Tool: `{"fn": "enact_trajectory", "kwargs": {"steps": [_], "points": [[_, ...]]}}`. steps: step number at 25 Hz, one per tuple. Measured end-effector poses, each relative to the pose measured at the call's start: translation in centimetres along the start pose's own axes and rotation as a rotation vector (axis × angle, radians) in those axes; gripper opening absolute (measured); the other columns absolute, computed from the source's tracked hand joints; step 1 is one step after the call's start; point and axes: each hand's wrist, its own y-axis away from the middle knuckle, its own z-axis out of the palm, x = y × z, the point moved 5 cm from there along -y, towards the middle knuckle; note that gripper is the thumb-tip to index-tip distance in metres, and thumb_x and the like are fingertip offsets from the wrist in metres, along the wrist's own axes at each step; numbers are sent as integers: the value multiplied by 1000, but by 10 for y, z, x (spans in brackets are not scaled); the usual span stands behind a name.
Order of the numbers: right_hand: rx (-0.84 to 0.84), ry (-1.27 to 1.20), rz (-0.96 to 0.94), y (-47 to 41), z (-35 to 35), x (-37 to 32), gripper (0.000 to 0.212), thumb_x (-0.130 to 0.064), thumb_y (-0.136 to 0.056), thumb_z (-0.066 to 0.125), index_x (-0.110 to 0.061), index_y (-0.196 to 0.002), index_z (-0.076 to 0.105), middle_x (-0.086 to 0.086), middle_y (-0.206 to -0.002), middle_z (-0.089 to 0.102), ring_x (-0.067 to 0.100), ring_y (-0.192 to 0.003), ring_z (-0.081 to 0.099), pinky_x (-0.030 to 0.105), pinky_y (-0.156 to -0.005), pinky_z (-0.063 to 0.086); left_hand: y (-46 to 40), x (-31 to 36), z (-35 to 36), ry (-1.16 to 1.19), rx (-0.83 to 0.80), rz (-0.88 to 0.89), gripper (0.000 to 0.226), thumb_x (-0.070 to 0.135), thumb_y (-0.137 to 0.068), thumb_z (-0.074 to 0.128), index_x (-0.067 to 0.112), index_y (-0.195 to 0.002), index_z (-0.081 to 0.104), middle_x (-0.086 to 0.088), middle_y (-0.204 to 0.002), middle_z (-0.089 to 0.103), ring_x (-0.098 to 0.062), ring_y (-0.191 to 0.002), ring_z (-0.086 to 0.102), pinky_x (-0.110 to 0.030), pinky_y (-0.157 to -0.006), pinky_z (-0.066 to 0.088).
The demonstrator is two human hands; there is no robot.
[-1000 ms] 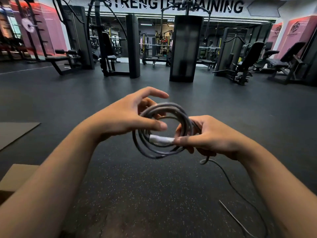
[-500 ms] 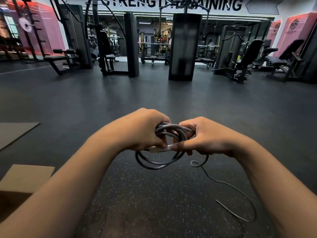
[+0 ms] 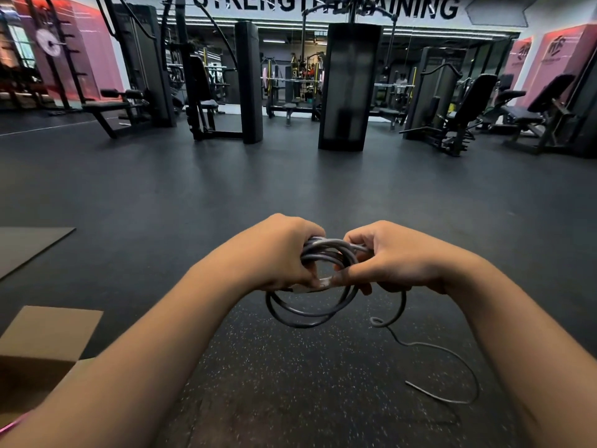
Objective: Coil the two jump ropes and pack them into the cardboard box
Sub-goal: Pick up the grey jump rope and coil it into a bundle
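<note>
Currently both hands, left [image 3: 274, 253] and right [image 3: 392, 257], hold grip closed on the coiled grey jump rope [image 3: 310, 315]; brown cardboard box [image 3: 48, 334] near left.

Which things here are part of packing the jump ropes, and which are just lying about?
Part of the job:
grey jump rope coil, held by left hand and right hand
loose rope tail
cardboard box

Just lying about:
floor mat
gym machines

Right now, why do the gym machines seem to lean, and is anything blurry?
Head view: the wide-angle lens bends straight lines, so the machines tilt near the edges. The hands and coiled rope look fairly sharp; the cardboard box at the lower-left edge is soft. Lighting is dim, with pink glow on the side walls.
</note>
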Motion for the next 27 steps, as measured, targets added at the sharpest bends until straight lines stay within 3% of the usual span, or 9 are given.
{"fn": "enact_trajectory", "kwargs": {"steps": [3,10,12,14,17,20,22,25,27], "points": [[-21,-5,22,2,-2,3,31,-27,-81,87,-6,-91,68,9,-63,66,17,-48,40,25,-43,27,0,-1,9,92,-69,15,49,45,-64,93,33,-101,63,16,-87,78,0,-79,66,-27,-70,53],[-30,-80,20,5,-5,1,35,-26,-87,82,-18,-111,57,10,-70,72,14,-49,47,23,-42,32,-4,-13,14,298,-113,115,29,33,-75,90,27,-100,76,8,-89,78,-1,-72,66,-19,-66,48],[-49,-201,-2,9,-10,-2,39,-44,-93,72,-14,-115,60,16,-74,71,17,-53,49,23,-45,34,-2,-17,14,413,-122,126,26,27,-77,89,21,-100,78,-1,-90,78,-2,-72,64,-18,-68,47],[-38,-461,-1,10,-19,4,70,-71,-89,55,-7,-114,67,23,-76,66,22,-53,45,25,-43,33,-1,-20,12,588,-99,124,27,21,-77,89,16,-102,79,-9,-92,78,-7,-77,64,-23,-73,50],[84,-734,5,8,-31,16,91,-88,-84,40,-6,-104,74,20,-84,60,25,-59,40,28,-46,29,-3,-22,10,969,31,72,27,17,-79,83,6,-103,78,-20,-92,71,-9,-63,57,-21,-60,44],[150,-608,-43,4,-20,12,84,-87,-84,35,-18,-102,77,13,-99,65,18,-64,45,32,-58,31,-10,-16,18,1229,186,26,30,21,-79,82,4,-103,74,-22,-98,65,-7,-51,41,-20,-50,35],[183,-552,-119,2,-4,-1,68,-79,-84,43,-23,-101,78,5,-92,70,14,-66,51,26,-58,37,-14,-12,24,1357,304,-10,31,20,-81,82,3,-105,72,-19,-97,65,-7,-50,40,-23,-51,36],[378,-608,-244,0,4,-14,24,-42,-91,68,-20,-84,72,-9,-65,67,0,-54,55,13,-49,39,-14,-13,28,1393,451,-48,24,21,-78,81,10,-97,73,1,-75,70,-5,-51,47,-24,-53,40],[433,-589,-283,-3,5,-13,11,-25,-93,73,-16,-85,71,-13,-59,65,-3,-50,56,8,-48,40,-12,-14,28,1385,485,-53,20,20,-82,80,12,-98,73,4,-71,68,-4,-50,47,-24,-53,40]]}}
